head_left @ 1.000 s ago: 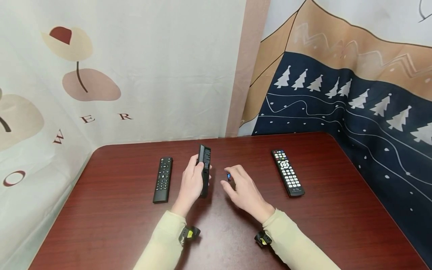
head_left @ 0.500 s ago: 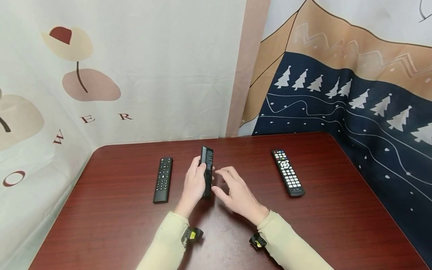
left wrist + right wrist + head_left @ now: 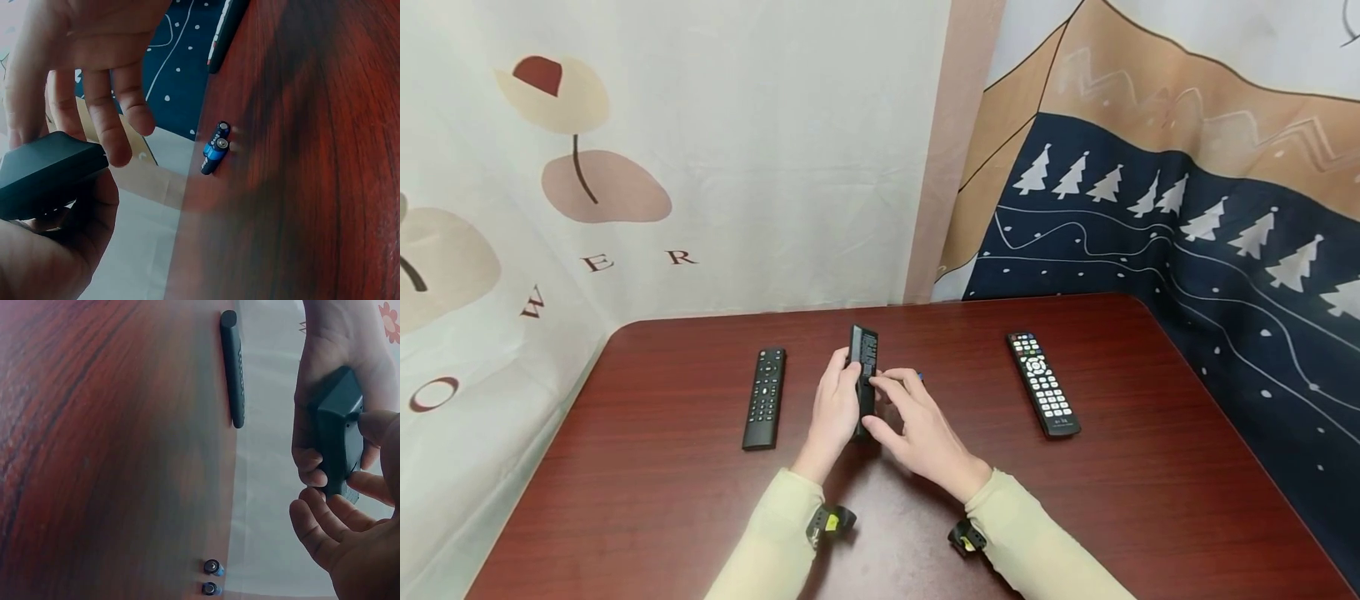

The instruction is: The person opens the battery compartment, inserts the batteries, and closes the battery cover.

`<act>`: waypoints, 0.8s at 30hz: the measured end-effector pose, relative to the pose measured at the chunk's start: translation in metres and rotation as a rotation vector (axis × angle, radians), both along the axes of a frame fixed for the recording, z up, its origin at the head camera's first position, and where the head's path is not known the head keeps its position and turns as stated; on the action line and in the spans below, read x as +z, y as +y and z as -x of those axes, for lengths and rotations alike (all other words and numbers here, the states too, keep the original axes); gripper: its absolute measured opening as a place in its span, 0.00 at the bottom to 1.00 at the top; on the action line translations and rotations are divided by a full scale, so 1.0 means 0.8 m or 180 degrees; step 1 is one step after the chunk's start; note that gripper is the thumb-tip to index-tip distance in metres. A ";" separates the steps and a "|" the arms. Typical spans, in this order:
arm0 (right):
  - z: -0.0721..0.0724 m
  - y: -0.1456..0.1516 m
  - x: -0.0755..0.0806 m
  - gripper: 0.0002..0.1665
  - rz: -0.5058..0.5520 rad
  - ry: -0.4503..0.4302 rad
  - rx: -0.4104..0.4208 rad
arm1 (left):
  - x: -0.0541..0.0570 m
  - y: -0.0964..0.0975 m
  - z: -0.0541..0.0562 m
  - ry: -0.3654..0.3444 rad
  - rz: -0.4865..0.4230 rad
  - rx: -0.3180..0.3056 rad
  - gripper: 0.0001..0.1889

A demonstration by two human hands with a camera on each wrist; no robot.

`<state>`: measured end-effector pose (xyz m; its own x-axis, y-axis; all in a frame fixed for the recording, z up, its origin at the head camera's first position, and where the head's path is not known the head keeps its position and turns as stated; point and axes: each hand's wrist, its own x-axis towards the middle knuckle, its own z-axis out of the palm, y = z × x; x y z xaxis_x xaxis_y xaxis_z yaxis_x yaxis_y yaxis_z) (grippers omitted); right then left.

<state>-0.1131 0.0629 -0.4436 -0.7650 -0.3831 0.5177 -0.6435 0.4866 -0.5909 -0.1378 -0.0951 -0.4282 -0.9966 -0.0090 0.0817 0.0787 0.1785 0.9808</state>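
Observation:
My left hand (image 3: 837, 404) grips a black remote control (image 3: 866, 354), held up on edge with its labelled back turned toward my right hand (image 3: 925, 429). The thumb lies along the near edge of the remote. My right hand's index fingertip and thumb touch the remote's back, and its other fingers spread loosely below, as the right wrist view shows. Two blue-and-black batteries (image 3: 217, 148) lie side by side on the table beyond my right hand. In the head view that hand hides nearly all of them.
A black remote with dark buttons (image 3: 765, 400) lies on the reddish-brown table (image 3: 625, 500) left of my hands. Another black remote with white buttons (image 3: 1043, 385) lies to the right. Patterned cloth (image 3: 775, 167) hangs behind the table's far edge.
My right hand has moved left from beside the batteries to touch the remote's back. The left hand and its remote have shifted slightly right.

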 end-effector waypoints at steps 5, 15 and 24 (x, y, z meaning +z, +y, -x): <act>0.002 -0.002 -0.002 0.26 0.0021 0.0096 -0.0012 | -0.002 0.001 0.002 0.0029 0.0129 0.0062 0.18; 0.005 -0.004 -0.002 0.23 -0.0005 0.0236 -0.0010 | 0.000 0.004 0.001 -0.0037 0.0259 0.0126 0.18; 0.007 -0.007 0.000 0.22 0.0018 0.0392 0.0070 | 0.000 0.006 0.002 0.0002 0.0384 0.0159 0.18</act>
